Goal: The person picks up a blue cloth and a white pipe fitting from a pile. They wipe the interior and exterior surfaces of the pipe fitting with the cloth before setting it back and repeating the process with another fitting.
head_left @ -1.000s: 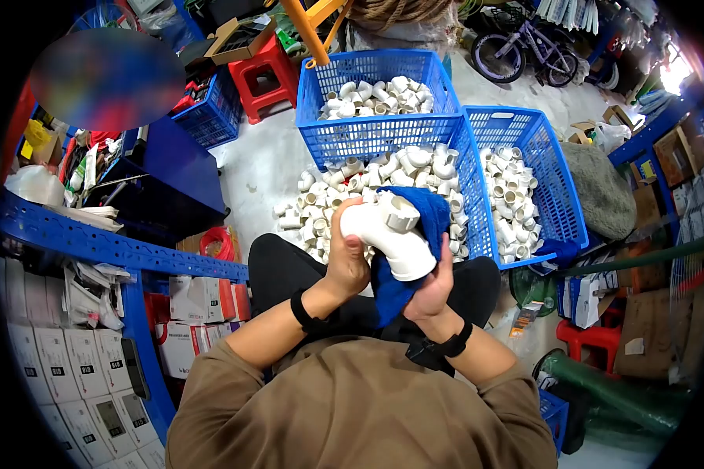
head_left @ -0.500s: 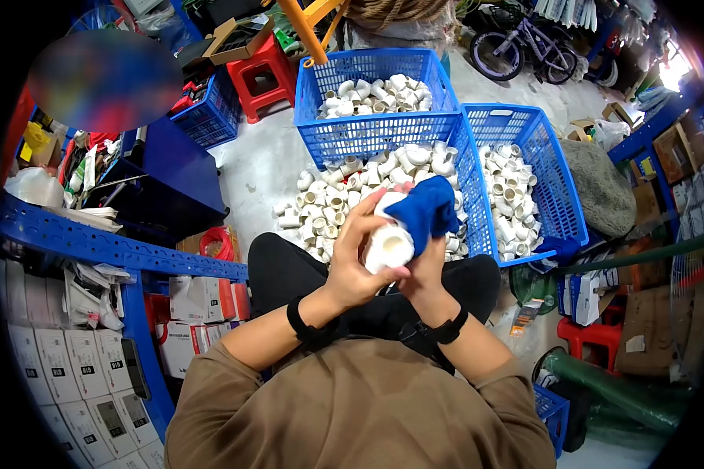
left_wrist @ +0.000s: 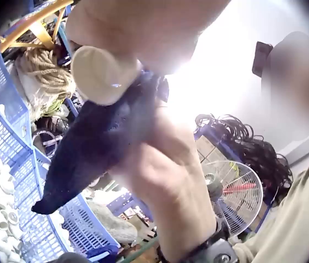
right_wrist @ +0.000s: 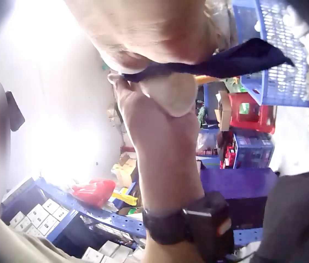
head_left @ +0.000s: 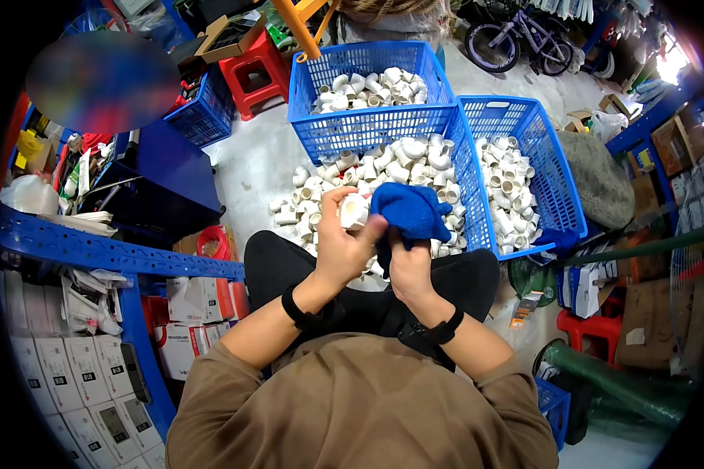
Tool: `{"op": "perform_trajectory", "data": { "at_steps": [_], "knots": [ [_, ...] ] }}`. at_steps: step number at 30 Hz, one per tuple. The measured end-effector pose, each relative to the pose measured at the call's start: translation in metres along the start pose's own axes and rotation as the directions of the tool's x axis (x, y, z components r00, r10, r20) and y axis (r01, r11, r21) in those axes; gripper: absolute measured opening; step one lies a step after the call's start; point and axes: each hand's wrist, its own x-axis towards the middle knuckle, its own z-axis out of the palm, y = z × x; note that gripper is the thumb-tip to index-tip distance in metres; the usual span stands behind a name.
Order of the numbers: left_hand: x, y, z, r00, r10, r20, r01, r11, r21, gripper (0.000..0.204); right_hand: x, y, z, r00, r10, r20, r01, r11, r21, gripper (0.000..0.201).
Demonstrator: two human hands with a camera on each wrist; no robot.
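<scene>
My left hand (head_left: 338, 248) grips a white plastic pipe elbow (head_left: 353, 212), its round open end showing in the left wrist view. A blue cloth (head_left: 409, 209) is bunched in my right hand (head_left: 411, 272), close against the elbow. Dark folds of the cloth (left_wrist: 88, 145) hang below the fitting in the left wrist view and hide part of it. From the right wrist, a piece of the white elbow (right_wrist: 172, 94) shows between the two hands. Both hands are above my lap, in front of a heap of similar white fittings (head_left: 383, 164).
Two blue plastic crates stand beyond the heap, one behind (head_left: 368, 129) and one at the right (head_left: 559, 176), both holding white fittings. A red stool (head_left: 254, 82) is at the back left. Blue shelving (head_left: 117, 246) with boxes runs along the left. A bicycle (head_left: 516, 43) stands far right.
The elbow has been turned about in my left hand and now shows less of itself. My right hand with the cloth has shifted left and swung round to the elbow's near side.
</scene>
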Motion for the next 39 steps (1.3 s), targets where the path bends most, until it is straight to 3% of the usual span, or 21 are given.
{"op": "perform_trajectory", "data": {
  "at_steps": [3,4,6,7,9,11,12,17,18,20,21,23,25,27,28,29,31,33,35,37,39],
  "knots": [
    [0.009,0.002,0.005,0.982,-0.176,-0.073,0.156,0.961,-0.230,0.056,0.001,0.027,-0.006,0.997,-0.014,-0.070,0.004,0.990,-0.140,0.031],
    [0.012,0.004,0.009,0.981,-0.178,-0.072,0.157,0.961,-0.229,0.056,-0.003,0.026,0.001,0.990,0.077,-0.116,-0.083,0.995,-0.049,0.031],
    [0.016,0.015,0.014,0.894,-0.449,0.006,0.358,0.704,-0.613,0.056,-0.007,0.031,-0.007,0.992,0.056,0.109,-0.033,0.978,-0.205,0.035],
    [0.016,0.018,0.012,0.858,-0.509,0.061,0.431,0.651,-0.625,0.059,-0.007,0.021,-0.008,0.970,0.104,0.220,-0.058,0.977,-0.207,0.036],
    [0.014,0.008,0.006,0.880,-0.447,0.159,0.451,0.685,-0.573,0.055,-0.003,0.009,-0.009,0.951,0.144,0.272,-0.089,0.975,-0.206,0.040],
    [0.012,-0.009,0.008,0.892,-0.411,0.187,0.445,0.728,-0.522,0.051,-0.005,0.006,-0.007,0.958,0.226,0.177,-0.215,0.973,-0.082,0.032],
    [0.013,-0.010,0.005,0.860,-0.428,0.279,0.510,0.691,-0.512,0.050,-0.003,0.006,-0.010,0.950,0.265,0.166,-0.243,0.960,-0.142,0.033],
    [0.019,-0.015,0.009,0.918,-0.321,0.232,0.396,0.749,-0.531,0.051,-0.005,0.024,-0.016,0.977,0.195,0.089,-0.203,0.975,0.088,0.039],
    [0.021,-0.016,0.007,0.888,-0.350,0.298,0.460,0.677,-0.574,0.051,0.000,0.026,-0.021,0.994,0.040,0.105,-0.025,0.990,-0.139,0.038],
    [0.019,-0.017,0.009,0.801,-0.470,0.372,0.596,0.560,-0.575,0.054,0.007,0.025,-0.038,0.933,-0.252,0.256,0.350,0.795,-0.496,0.032],
    [0.013,-0.020,0.013,0.795,-0.484,0.367,0.605,0.583,-0.542,0.057,0.007,0.031,-0.033,0.963,-0.268,0.035,0.264,0.906,-0.330,0.026],
    [0.010,-0.023,0.026,0.787,-0.526,0.323,0.608,0.567,-0.556,0.057,0.010,0.036,-0.052,0.999,-0.034,-0.009,0.030,0.969,-0.245,0.023],
    [0.014,-0.046,0.031,0.772,-0.545,0.327,0.634,0.693,-0.343,0.058,0.013,0.007,-0.061,0.987,0.151,-0.050,-0.158,0.963,-0.219,0.017],
    [0.014,-0.046,0.049,0.655,-0.711,0.254,0.754,0.595,-0.278,0.060,0.010,-0.005,-0.090,0.914,0.406,-0.011,-0.396,0.882,-0.257,0.019],
    [0.014,-0.058,0.054,0.535,-0.781,0.321,0.845,0.498,-0.196,0.062,0.007,-0.012,-0.104,0.809,0.587,0.026,-0.578,0.804,-0.140,0.024],
    [0.016,-0.070,0.057,0.366,-0.876,0.314,0.928,0.371,-0.046,0.059,-0.003,-0.018,-0.114,0.801,0.597,0.037,-0.594,0.801,-0.072,0.028],
    [0.016,-0.097,0.061,0.138,-0.901,0.412,0.970,0.206,0.126,0.056,-0.019,-0.020,-0.140,0.724,0.686,0.073,-0.644,0.710,-0.285,0.031],
    [0.015,-0.134,0.080,0.073,-0.878,0.472,0.965,0.182,0.190,0.053,-0.035,-0.022,-0.157,0.684,0.720,0.118,-0.637,0.669,-0.383,0.030],
    [0.028,-0.135,0.114,0.080,-0.864,0.496,0.939,0.232,0.254,0.056,-0.047,-0.010,-0.174,0.708,0.664,0.241,-0.534,0.726,-0.433,0.027],
    [0.054,-0.142,0.149,0.225,-0.664,0.713,0.903,0.418,0.104,0.058,-0.051,-0.004,-0.181,0.753,0.611,0.244,-0.469,0.759,-0.453,0.029],
    [0.088,-0.102,0.184,0.375,-0.522,0.766,0.889,0.435,-0.139,0.075,-0.053,-0.007,-0.182,0.790,0.558,0.252,-0.400,0.782,-0.477,0.032]
  ]
}}
